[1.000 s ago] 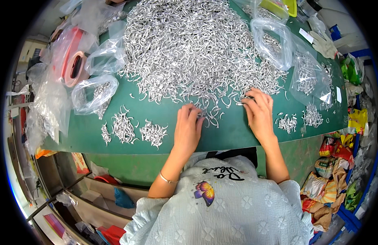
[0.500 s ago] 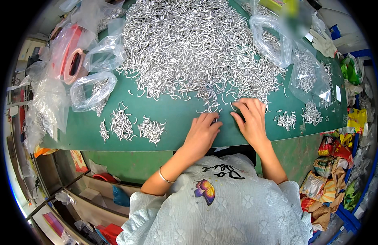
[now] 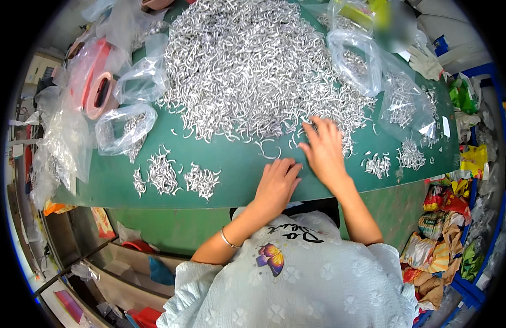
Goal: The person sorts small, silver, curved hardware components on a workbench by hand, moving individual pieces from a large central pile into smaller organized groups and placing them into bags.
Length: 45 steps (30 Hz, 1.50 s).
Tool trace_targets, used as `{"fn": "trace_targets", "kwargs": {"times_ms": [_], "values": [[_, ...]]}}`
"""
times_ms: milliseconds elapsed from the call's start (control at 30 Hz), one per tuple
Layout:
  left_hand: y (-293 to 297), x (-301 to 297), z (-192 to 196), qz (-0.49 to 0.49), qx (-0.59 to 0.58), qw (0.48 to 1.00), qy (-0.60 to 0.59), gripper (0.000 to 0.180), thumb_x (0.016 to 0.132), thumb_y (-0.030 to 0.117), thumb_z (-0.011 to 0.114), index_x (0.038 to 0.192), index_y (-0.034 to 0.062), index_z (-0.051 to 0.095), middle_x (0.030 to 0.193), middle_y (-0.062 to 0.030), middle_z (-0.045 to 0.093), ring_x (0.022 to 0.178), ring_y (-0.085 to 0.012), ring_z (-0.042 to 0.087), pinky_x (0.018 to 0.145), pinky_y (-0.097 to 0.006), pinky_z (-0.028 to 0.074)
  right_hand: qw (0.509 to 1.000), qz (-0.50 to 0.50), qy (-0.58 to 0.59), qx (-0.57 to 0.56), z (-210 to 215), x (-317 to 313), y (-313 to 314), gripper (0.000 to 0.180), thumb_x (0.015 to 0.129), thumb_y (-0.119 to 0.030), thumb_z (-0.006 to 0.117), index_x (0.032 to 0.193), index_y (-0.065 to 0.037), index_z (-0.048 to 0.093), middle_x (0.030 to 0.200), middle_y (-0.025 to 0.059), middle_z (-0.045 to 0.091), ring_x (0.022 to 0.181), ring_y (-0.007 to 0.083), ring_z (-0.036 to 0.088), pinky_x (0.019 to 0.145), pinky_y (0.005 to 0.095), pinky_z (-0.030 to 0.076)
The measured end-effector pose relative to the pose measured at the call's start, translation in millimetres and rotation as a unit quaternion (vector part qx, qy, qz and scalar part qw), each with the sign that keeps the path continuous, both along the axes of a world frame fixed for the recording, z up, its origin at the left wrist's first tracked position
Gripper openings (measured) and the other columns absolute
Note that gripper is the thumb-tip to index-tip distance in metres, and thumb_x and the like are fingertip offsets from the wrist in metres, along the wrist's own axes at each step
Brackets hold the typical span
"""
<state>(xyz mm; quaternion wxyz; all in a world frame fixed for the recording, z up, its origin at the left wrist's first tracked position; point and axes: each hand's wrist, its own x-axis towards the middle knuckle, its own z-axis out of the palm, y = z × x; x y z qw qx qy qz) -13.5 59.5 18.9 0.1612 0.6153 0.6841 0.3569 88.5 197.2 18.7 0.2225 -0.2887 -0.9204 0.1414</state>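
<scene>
A broad heap of small curved silvery metal pieces (image 3: 242,71) covers the middle of the green table (image 3: 242,186). My right hand (image 3: 325,153) reaches to the heap's near edge with its fingers apart, the fingertips touching pieces there. Closer to the table's front edge, my left hand (image 3: 276,183) rests with fingers bent inward and drawn together; what they hold, if anything, is hidden beneath them. Just beyond its fingertips lie a few loose curved pieces (image 3: 270,148). Small piles of similar pieces lie at the left (image 3: 201,181) and at the right (image 3: 377,165).
Clear plastic bags, one holding pieces (image 3: 124,128), crowd the table's left side beside a pink container (image 3: 100,93). More bags (image 3: 409,104) and a white glove (image 3: 425,63) lie at the right. Blue shelving (image 3: 466,290) with colourful packages stands right; open drawers (image 3: 138,273) sit lower left.
My right hand has moved forward onto the heap's edge, its fingers spreading. My left hand has shifted slightly toward me, away from the heap. The view has tilted a little.
</scene>
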Motion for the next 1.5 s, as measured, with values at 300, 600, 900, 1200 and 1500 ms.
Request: {"fn": "trace_targets", "kwargs": {"times_ms": [300, 600, 900, 1200, 1500], "values": [[-17, -5, -7, 0.039, -0.001, 0.999, 0.003, 0.018, 0.082, -0.001, 0.062, 0.099, 0.0029, 0.064, 0.095, -0.0101, 0.057, 0.088, -0.0293, 0.056, 0.075, -0.039, 0.041, 0.987, 0.138, 0.020, -0.079, 8, 32, -1, 0.046, 0.075, -0.019, 0.078, 0.118, -0.011, 0.064, 0.135, 0.0084, 0.052, 0.129, 0.0344, 0.044, 0.101, 0.0468, 0.036], [-21, -9, -7, 0.050, -0.003, 0.999, -0.003, 0.015, 0.081, -0.003, 0.065, 0.095, 0.0041, 0.063, 0.094, -0.0090, 0.058, 0.086, -0.0289, 0.057, 0.072, -0.039, 0.041, 0.990, 0.127, 0.032, -0.057, -6, 27, 13, 0.012, 0.080, -0.002, 0.068, 0.091, -0.003, 0.067, 0.102, 0.0083, 0.059, 0.093, 0.0304, 0.055, 0.083, 0.0413, 0.044], [-26, -1, -5, 0.047, -0.010, 0.999, 0.009, 0.018, 0.078, -0.002, 0.066, 0.095, 0.0043, 0.063, 0.091, -0.0081, 0.057, 0.086, -0.0273, 0.056, 0.074, -0.038, 0.039, 0.981, 0.172, 0.061, -0.065, 12, -22, -11, 0.026, 0.077, -0.006, 0.071, 0.102, -0.006, 0.067, 0.128, 0.0083, 0.057, 0.116, 0.0344, 0.052, 0.096, 0.0414, 0.041], [-35, -6, -6, 0.080, -0.004, 0.997, -0.013, 0.017, 0.079, -0.001, 0.066, 0.095, 0.0040, 0.062, 0.089, -0.0082, 0.054, 0.084, -0.0267, 0.054, 0.076, -0.038, 0.038, 0.987, 0.120, 0.025, -0.103, -6, 24, 20, 0.018, 0.077, 0.001, 0.067, 0.094, -0.004, 0.065, 0.118, 0.0085, 0.062, 0.107, 0.0296, 0.056, 0.091, 0.0399, 0.044], [-33, -4, -2, 0.092, -0.018, 0.996, -0.001, 0.017, 0.079, 0.000, 0.067, 0.094, 0.0043, 0.062, 0.089, -0.0078, 0.055, 0.084, -0.0262, 0.054, 0.075, -0.038, 0.036, 0.988, 0.133, 0.062, -0.044, 8, -44, -8, 0.023, 0.075, -0.005, 0.072, 0.097, -0.006, 0.063, 0.121, 0.0076, 0.058, 0.115, 0.0303, 0.052, 0.095, 0.0454, 0.039]]}}
